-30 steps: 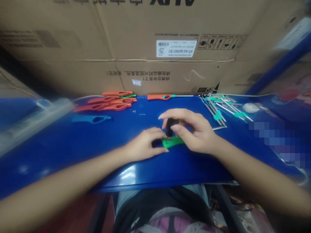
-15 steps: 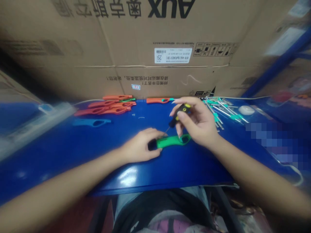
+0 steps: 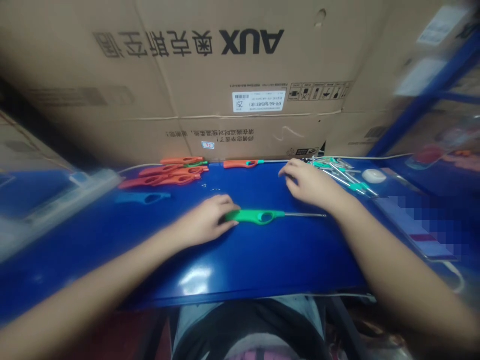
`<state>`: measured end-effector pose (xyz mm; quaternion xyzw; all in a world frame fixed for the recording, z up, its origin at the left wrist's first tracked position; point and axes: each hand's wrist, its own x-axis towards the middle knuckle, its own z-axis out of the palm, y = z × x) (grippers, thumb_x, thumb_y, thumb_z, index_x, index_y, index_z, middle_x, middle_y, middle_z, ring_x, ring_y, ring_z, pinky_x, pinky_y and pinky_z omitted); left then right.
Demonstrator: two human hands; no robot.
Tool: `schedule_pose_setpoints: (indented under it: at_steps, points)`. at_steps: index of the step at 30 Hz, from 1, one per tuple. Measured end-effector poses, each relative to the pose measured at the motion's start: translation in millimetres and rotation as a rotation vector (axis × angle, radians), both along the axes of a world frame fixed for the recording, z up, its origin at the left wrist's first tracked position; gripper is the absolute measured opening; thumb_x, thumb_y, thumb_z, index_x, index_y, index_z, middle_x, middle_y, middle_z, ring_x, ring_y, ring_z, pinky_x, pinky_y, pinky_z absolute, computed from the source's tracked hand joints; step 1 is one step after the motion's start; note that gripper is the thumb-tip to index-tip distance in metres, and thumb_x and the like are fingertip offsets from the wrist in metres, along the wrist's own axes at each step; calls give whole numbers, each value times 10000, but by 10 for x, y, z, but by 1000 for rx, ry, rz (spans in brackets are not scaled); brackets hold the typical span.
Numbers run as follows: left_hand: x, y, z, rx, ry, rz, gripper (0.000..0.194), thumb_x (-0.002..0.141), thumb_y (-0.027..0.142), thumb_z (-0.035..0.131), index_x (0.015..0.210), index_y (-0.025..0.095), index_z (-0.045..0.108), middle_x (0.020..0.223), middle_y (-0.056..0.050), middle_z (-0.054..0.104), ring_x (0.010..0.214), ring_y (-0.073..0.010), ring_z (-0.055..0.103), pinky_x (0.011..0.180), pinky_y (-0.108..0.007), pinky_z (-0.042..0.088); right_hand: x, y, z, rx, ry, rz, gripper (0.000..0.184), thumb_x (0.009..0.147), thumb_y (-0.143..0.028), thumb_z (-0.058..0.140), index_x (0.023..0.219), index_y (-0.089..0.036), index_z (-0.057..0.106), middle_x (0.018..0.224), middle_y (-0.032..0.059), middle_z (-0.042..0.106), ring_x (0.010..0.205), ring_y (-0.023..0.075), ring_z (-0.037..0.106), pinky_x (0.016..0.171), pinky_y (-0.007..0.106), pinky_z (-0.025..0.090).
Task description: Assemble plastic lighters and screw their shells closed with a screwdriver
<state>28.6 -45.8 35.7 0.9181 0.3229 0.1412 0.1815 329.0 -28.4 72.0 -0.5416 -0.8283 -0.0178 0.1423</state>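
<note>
My left hand (image 3: 208, 220) is closed round the back end of a green long-nosed lighter (image 3: 249, 216), which lies level just above or on the blue table. Its thin metal tube (image 3: 305, 215) points right. My right hand (image 3: 309, 182) is at the back of the table, fingers loosely bent and apart, with nothing visible in it. Close behind it lies a pile of metal tubes with teal triggers (image 3: 339, 172). An orange lighter with a metal tube (image 3: 240, 164) lies to the left of that hand.
Several orange and red lighter handles (image 3: 168, 175) are stacked at the back left, a blue handle (image 3: 144, 198) before them. An upside-down printed cardboard box (image 3: 210, 100) walls off the back. A white round object (image 3: 374, 176) and a flat tablet-like thing (image 3: 412, 225) are on the right.
My right hand has let go of the black-and-yellow screwdriver, now out of sight, and moved back and right. The green lighter has shifted left in my left hand, its metal tube now plainly showing.
</note>
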Motion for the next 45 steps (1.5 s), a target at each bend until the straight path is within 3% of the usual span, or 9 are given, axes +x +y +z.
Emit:
schedule_pose_setpoints:
  at_steps: [9,19,25,34,45]
  points:
    - [-48,395,78,75,14,66,312,936,337,599,1169,157,703,1083,-115,640,994,-245,629,932,-404,518,124,-47,115,-215,-328,-189,390,855,-101,488,1166,-202,701,1246,113,643,909,256,664,613,323,386]
    - [95,919,44,195,127,242,363,904,338,590,1178,126,698,1148,-147,646,1081,-283,632,1005,-415,504,179,-5,116,-401,-282,-206,238,802,-81,545,969,-199,668,1105,95,610,827,204,597,616,290,358]
    - [125,1173,-5,192,161,323,378,865,344,617,1169,141,713,1093,-131,649,964,-274,665,896,-380,545,138,-21,105,-452,-282,-178,195,856,-124,532,990,-186,661,1115,102,585,810,184,588,639,281,381]
    - [114,1335,-125,200,157,414,367,866,350,615,1151,141,716,1102,-118,688,978,-256,678,905,-340,536,82,2,60,-451,-304,-155,262,964,-205,446,993,-138,698,1163,140,597,846,197,621,771,315,439]
    - [156,1411,-144,246,131,444,357,856,362,613,1106,132,722,1076,-128,707,977,-284,675,890,-360,531,119,80,11,-417,-329,-185,286,937,-162,454,1068,-139,708,1186,160,589,877,224,635,726,328,432]
